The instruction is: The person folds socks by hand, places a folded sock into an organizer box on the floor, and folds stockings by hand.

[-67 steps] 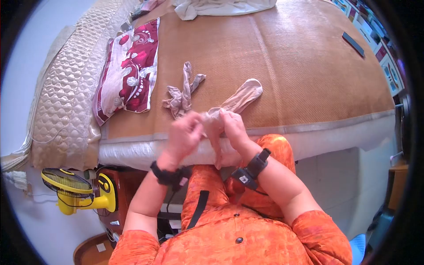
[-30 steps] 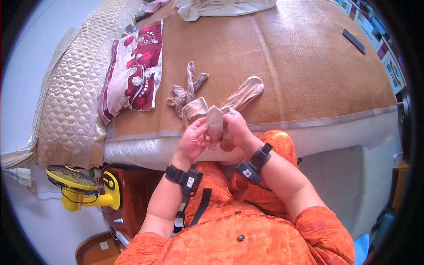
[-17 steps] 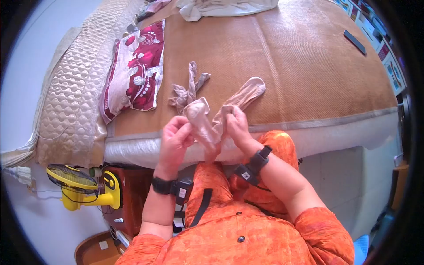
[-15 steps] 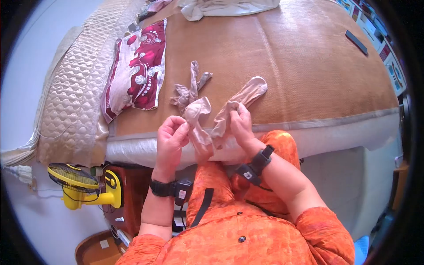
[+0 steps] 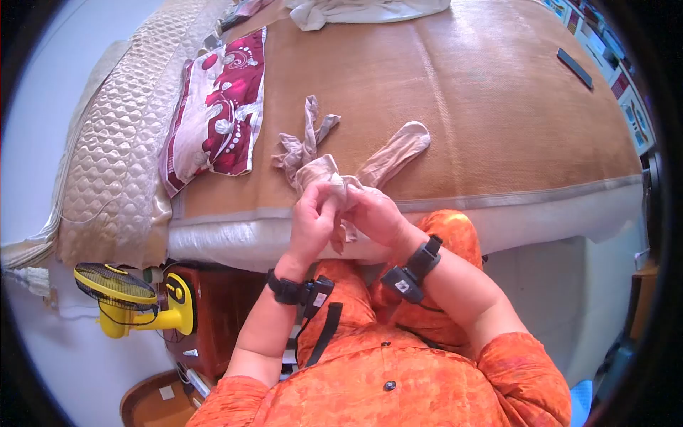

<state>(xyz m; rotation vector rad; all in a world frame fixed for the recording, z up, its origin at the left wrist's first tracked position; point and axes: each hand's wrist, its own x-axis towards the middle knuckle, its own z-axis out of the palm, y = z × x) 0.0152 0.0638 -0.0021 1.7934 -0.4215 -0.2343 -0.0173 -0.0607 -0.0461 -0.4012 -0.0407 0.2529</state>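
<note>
Where the pillow (image 5: 220,114) lies, left of and beyond the left hand (image 5: 313,219), a crumpled bundle (image 5: 289,152) sits nearer. The left hand pinches a sock (image 5: 316,171); the right hand (image 5: 379,216), close beside, pinches cloth (image 5: 348,182). A flat sock (image 5: 397,151) lies ahead of it. Judged step: gathering cloth between fingertips; next move calls for firm pinches.

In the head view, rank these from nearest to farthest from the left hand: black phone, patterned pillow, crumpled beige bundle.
From the left hand:
1. Crumpled beige bundle, just beyond the hand.
2. Patterned pillow, beyond it to the left.
3. Black phone, at the far right.
</note>
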